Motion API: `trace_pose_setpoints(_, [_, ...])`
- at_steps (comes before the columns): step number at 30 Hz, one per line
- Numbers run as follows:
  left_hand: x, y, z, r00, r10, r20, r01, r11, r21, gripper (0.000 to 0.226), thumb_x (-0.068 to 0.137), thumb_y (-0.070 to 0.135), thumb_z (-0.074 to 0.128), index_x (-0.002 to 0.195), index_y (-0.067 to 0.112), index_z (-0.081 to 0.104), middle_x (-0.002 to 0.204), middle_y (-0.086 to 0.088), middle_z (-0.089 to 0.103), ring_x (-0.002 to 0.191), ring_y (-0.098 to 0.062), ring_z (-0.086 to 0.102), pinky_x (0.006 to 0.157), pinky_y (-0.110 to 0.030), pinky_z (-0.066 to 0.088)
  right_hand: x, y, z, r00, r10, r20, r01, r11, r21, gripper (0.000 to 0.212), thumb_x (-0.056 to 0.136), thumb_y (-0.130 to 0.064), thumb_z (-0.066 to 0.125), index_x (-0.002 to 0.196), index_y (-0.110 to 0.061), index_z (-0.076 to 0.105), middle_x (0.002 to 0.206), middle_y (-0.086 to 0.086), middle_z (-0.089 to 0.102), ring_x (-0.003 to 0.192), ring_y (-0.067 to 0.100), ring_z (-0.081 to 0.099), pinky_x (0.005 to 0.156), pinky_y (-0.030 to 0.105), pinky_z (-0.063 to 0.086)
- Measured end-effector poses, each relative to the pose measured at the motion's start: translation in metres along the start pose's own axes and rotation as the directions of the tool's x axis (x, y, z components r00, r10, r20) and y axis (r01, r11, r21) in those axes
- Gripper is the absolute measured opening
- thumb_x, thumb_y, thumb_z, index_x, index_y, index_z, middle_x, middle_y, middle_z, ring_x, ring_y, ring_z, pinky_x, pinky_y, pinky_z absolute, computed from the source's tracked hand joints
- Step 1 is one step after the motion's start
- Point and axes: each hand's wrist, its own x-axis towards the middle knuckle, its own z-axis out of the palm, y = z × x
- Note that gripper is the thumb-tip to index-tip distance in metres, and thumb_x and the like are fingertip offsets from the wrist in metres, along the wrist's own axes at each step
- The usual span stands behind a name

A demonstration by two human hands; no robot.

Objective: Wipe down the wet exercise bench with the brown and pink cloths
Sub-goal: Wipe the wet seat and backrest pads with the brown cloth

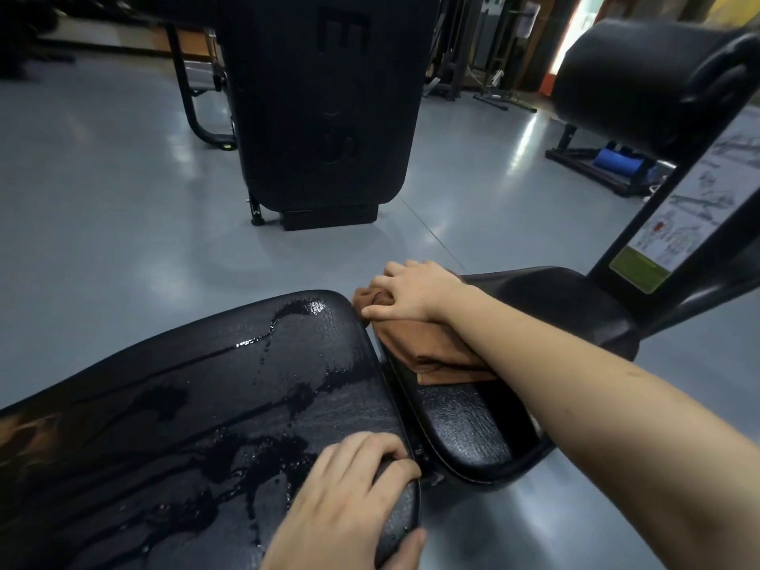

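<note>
The black exercise bench pad (197, 397) fills the lower left, with puddles and streaks of water across its top. A second, smaller black seat pad (460, 425) lies just right of it across a narrow gap. A folded brown cloth (427, 347) sits on the far end of that seat pad. My right hand (411, 290) grips the cloth's bunched far edge, forearm lying over it. My left hand (353, 499) grips the near right corner of the wet pad, fingers on top and thumb under the edge. No pink cloth is in view.
A black gym machine (325, 109) stands on the grey floor (103, 191) straight ahead. At the right rise a black roller pad (641, 76) and a post with an instruction sticker (682, 216). Blue foam rollers (621, 162) lie on a rack behind.
</note>
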Motion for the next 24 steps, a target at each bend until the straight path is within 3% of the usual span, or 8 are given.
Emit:
trace_pose_setpoints(6, [0.000,0.001,-0.002,1.000,-0.009,0.001,0.009,1.000,-0.004,0.042,0.075,0.059,0.067,0.110,0.035,0.063,0.114,0.015,0.054,0.110,-0.007,0.053,0.094,-0.021,0.034,-0.003,0.005,0.001,0.999,-0.035,0.007,0.035,0.999,0.016,0.071,0.087,-0.082,0.028,0.137,-0.036,0.047,0.135,0.001,0.049,0.120,0.029,0.050,0.098,0.045,0.041])
trace_pose_setpoints(9, [0.000,0.001,-0.003,1.000,-0.016,0.019,0.016,1.000,-0.011,0.043,0.074,0.059,0.068,0.110,0.035,0.063,0.114,0.016,0.053,0.111,-0.006,0.051,0.095,-0.019,0.031,-0.007,0.008,0.002,1.000,-0.001,0.001,0.001,1.000,0.021,0.080,0.084,-0.086,0.024,0.142,-0.035,0.044,0.135,0.004,0.049,0.122,0.030,0.050,0.100,0.046,0.041])
trace_pose_setpoints(12, [0.000,0.001,-0.004,0.999,-0.019,0.026,0.019,1.000,-0.018,0.046,0.071,0.058,0.070,0.110,0.035,0.063,0.114,0.016,0.053,0.111,-0.005,0.051,0.096,-0.018,0.030,-0.014,0.018,0.002,0.997,0.078,0.005,-0.078,0.995,0.062,0.089,0.080,-0.089,0.022,0.144,-0.031,0.043,0.132,0.007,0.050,0.123,0.032,0.051,0.100,0.047,0.043])
trace_pose_setpoints(24, [-0.003,-0.001,0.000,0.998,-0.038,0.048,0.039,0.999,-0.022,0.047,0.072,0.060,0.069,0.113,0.037,0.062,0.118,0.017,0.052,0.113,-0.003,0.048,0.101,-0.016,0.026,-0.085,0.116,0.010,0.914,0.406,0.002,-0.404,0.910,0.097,0.073,0.092,-0.080,0.021,0.138,-0.033,0.053,0.122,0.005,0.058,0.119,0.027,0.056,0.093,0.042,0.042])
